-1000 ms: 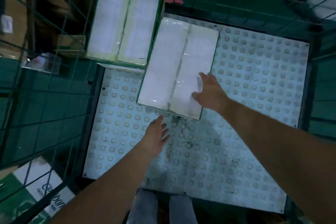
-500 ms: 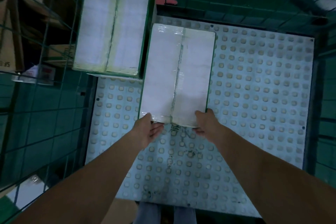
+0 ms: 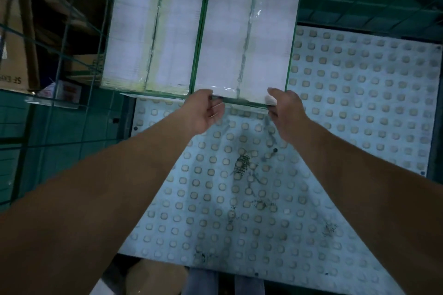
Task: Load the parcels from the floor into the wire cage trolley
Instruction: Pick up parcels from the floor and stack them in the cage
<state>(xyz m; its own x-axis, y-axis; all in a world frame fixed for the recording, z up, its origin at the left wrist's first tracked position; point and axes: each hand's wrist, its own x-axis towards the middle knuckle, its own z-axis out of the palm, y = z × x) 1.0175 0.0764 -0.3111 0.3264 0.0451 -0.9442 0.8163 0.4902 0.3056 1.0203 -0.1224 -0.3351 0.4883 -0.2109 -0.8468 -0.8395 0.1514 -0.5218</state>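
Note:
Two white parcels wrapped in clear tape, with green edges, lie side by side at the back of the wire cage trolley. My hands are at the near edge of the right parcel [image 3: 244,31]. My left hand [image 3: 203,112] holds its near left corner, thumb on top and fingers curled under the edge. My right hand [image 3: 285,110] holds the near right corner, thumb on the top face. The left parcel [image 3: 153,26] sits flush against it, touching the cage's left side.
The trolley's pale studded floor [image 3: 359,103] stretches bare to the right and toward me, with dark scuffs in the middle. Green wire walls [image 3: 60,55] stand at left, back and right. Brown cardboard boxes [image 3: 14,55] stand outside at left. My legs [image 3: 203,282] are at the trolley's open front.
The right parcel, tilted and apart a second ago, has slid back and left until it lines up beside the left parcel. Both hands moved to its near edge and went forward with it.

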